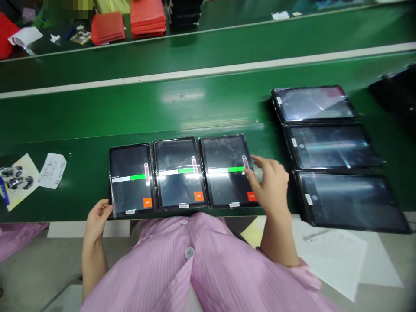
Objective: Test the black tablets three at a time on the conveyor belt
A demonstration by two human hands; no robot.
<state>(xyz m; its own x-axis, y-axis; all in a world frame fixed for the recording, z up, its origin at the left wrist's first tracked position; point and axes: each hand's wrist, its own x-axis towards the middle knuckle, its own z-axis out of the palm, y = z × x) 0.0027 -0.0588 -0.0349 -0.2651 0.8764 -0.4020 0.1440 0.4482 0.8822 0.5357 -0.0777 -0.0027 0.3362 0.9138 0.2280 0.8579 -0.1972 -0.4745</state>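
Observation:
Three tablets lie side by side on the green bench, each lit with a white and green bar, a slider and an orange "Fail" button. At the lower left corner of the left tablet (130, 195), my left hand (97, 219) is closed, thumb and fingers on its edge. The middle tablet (177, 190) lies between the other two, with neither hand on it. My right hand (272, 184) is over the right edge of the right tablet (224, 188), fingers apart and thumb tip at the slider; whether it touches the glass I cannot tell.
Three stacks of dark-screened tablets (334, 147) stand at the right. Left are a handwritten note (53, 170) and a yellowish sheet (24, 197) with shiny round pieces and a blue pen. Red pouches (147, 19) are piled on the far shelf. A black object (396, 97) lies far right.

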